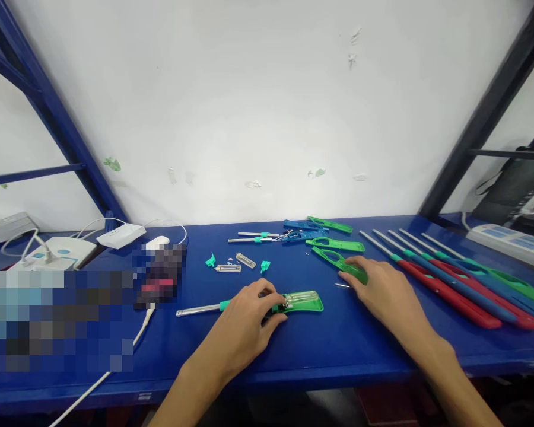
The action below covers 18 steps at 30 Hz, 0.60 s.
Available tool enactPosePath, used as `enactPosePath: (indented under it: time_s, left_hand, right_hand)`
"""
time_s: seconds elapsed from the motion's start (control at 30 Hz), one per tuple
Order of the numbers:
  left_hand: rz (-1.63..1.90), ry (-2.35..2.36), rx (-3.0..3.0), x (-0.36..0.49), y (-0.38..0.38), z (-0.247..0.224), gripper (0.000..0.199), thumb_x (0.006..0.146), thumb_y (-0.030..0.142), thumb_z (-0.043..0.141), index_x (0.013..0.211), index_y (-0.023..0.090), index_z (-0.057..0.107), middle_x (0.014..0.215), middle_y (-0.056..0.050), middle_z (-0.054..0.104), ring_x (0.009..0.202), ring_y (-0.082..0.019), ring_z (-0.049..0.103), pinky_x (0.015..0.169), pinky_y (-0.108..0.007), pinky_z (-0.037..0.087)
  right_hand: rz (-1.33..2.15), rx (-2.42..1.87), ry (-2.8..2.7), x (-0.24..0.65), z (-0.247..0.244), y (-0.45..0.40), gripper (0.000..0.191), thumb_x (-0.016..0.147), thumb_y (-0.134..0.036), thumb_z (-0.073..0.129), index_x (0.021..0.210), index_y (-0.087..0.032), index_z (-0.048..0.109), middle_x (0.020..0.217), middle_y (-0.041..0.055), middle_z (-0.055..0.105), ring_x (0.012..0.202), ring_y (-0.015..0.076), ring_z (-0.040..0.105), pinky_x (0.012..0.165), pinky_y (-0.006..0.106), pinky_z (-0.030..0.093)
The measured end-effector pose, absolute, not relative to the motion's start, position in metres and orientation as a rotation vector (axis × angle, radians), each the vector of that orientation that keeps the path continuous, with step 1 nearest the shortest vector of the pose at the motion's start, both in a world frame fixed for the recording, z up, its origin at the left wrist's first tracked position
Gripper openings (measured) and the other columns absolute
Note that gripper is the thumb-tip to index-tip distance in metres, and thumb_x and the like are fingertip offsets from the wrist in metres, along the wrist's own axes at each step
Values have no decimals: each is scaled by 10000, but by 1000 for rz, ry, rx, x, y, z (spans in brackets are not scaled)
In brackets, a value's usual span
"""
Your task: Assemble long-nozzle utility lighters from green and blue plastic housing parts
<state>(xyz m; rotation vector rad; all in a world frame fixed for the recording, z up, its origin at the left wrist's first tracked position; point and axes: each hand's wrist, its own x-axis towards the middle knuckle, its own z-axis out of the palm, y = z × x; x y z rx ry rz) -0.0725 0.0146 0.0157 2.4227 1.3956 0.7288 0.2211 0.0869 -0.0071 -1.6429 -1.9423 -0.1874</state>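
Note:
Near the front middle, my left hand (256, 308) has its fingers closed round an opened green lighter (310, 301), whose metal tube (198, 311) points left and whose clear tank shows in the shell. To the right, my right hand (374, 281) pinches the lower end of a green half shell (333, 258), tilted on the blue table. A small metal pin or screwdriver tip (342, 285) lies beside the right fingertips. Clear tanks (228, 268) and teal triggers (265, 266) lie behind my left hand.
Blue opened lighters (296, 235) and more green shells (338, 244) lie at the back. Several whole lighters (449, 290) lie in a row at the right. Power strips (511, 243), white cables and a dark phone-like object (164, 276) flank the work area.

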Motion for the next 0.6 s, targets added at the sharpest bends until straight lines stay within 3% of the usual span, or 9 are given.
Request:
enactPosePath:
  time_s: [0.1,0.17,0.33,0.43,0.6]
  left_hand:
    - [743,1398,2434,-70,15,14,157,974,181,691,1118,229,734,1143,-49,667,996,-221,673,917,-386,560]
    - [747,1405,2441,-68,14,14,156,975,183,690,1118,231,733,1145,-49,669,1001,-221,672,913,-382,563]
    - [727,1417,2451,-65,13,15,161,975,179,689,1127,224,720,1148,-46,668,1024,-231,669,932,-403,563]
    - [715,1425,2459,-66,13,14,231,981,185,680,1206,239,682,1176,-45,668,1062,-245,667,957,-427,562]
    - [734,1440,2475,-69,13,11,441,1003,240,659,1424,277,536,1307,-64,650,1180,-275,648,1064,-504,522]
  right_hand:
    - [-194,-1658,-1911,221,-10,89,254,949,-435,571,1010,-261,746,799,83,764,702,313,700,589,374,430]
    - [-196,-1633,-1879,219,-9,89,269,964,-456,553,1010,-268,740,822,79,771,721,313,714,593,371,443]
    - [-126,-1464,-1798,213,-2,88,314,1004,-488,525,1130,-251,688,1062,74,794,931,290,759,772,389,549]
    - [-72,-1378,-1766,208,1,87,312,1000,-466,546,1184,-244,665,1185,83,762,1048,282,740,886,395,551]
    - [12,-1324,-1698,205,8,84,317,1029,-437,474,1169,-238,677,1157,87,758,1010,268,731,911,388,527]
